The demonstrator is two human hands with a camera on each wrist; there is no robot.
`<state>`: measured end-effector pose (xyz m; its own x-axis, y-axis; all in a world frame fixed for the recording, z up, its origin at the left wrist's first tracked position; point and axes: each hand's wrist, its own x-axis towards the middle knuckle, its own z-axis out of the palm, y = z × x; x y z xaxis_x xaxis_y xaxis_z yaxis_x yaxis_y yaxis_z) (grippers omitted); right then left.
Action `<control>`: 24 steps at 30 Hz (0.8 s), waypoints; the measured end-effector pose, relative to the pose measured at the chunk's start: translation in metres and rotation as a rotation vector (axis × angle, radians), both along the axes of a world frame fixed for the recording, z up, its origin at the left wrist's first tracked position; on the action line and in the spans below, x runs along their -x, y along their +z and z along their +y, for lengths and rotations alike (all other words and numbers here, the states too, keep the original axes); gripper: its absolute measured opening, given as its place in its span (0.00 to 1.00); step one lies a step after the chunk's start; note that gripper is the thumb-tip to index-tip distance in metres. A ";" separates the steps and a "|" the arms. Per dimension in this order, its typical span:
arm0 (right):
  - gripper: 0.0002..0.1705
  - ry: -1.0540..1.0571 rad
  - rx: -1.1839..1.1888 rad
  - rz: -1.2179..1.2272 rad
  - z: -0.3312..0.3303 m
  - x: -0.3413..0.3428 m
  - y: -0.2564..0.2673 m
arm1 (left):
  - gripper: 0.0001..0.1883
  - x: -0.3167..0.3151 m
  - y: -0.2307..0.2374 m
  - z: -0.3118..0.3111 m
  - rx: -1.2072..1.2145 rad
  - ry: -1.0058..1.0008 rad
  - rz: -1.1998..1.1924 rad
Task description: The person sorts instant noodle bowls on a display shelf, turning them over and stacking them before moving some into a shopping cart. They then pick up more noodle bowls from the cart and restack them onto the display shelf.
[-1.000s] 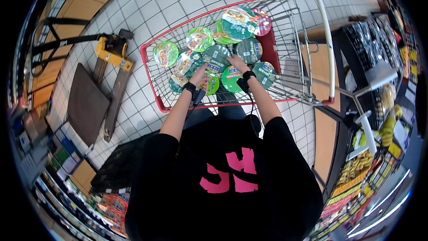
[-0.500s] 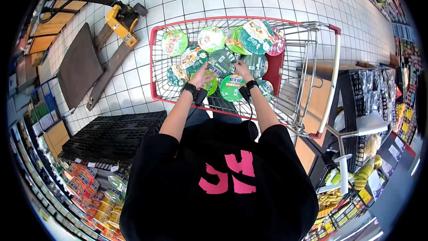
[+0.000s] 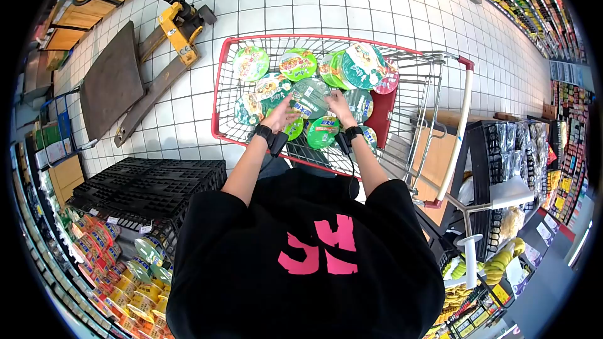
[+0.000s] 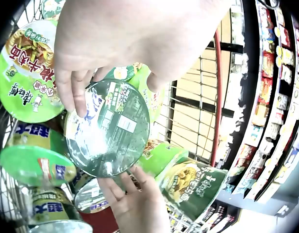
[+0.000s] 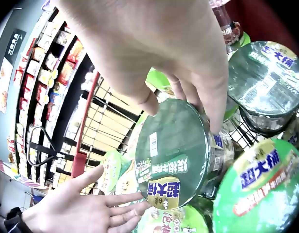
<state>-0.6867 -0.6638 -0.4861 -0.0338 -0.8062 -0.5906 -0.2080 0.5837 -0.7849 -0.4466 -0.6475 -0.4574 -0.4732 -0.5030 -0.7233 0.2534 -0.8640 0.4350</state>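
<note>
A dark green instant noodle bowl (image 3: 310, 95) with a clear lid sits among other bowls in the shopping cart. My right hand (image 3: 340, 107) grips its edge, with thumb and fingers on either side of the rim in the right wrist view. On the opposite side, my left hand (image 3: 284, 115) has its fingers stretched out and fingertips at the rim, as the left hand (image 5: 84, 206) also shows in the right wrist view. A bright green-lidded bowl (image 3: 323, 132) lies just below the right hand. Another dark green bowl (image 5: 267, 80) stands to the right.
The cart's red rim (image 3: 326, 37) surrounds the bowls, and its handle (image 3: 457, 138) is at the right. A pallet jack (image 3: 179, 34) stands on the tiled floor at left, near a stack of black crates (image 3: 147, 185). Produce displays (image 3: 502, 176) stand at right.
The head view has turned, so the cart appears lower and more level. My left hand's fingers have spread out beside the bowl; my right hand stays at its rim.
</note>
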 end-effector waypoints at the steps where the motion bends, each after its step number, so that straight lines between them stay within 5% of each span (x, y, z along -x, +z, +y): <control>1: 0.27 -0.017 0.079 -0.037 0.000 -0.002 -0.002 | 0.50 -0.001 0.001 0.002 0.002 0.004 0.000; 7: 0.22 0.019 0.288 -0.201 0.002 -0.012 0.047 | 0.53 -0.009 0.045 0.003 -0.052 0.063 -0.124; 11: 0.20 0.061 0.299 -0.218 0.001 -0.017 0.108 | 0.44 -0.029 0.078 0.004 0.036 0.036 -0.180; 17: 0.25 0.174 0.405 -0.311 -0.006 -0.029 0.179 | 0.36 -0.053 0.185 0.018 0.467 0.204 -0.428; 24: 0.31 0.187 0.562 -0.611 -0.005 -0.065 0.261 | 0.29 -0.077 0.282 0.050 0.777 0.385 -0.409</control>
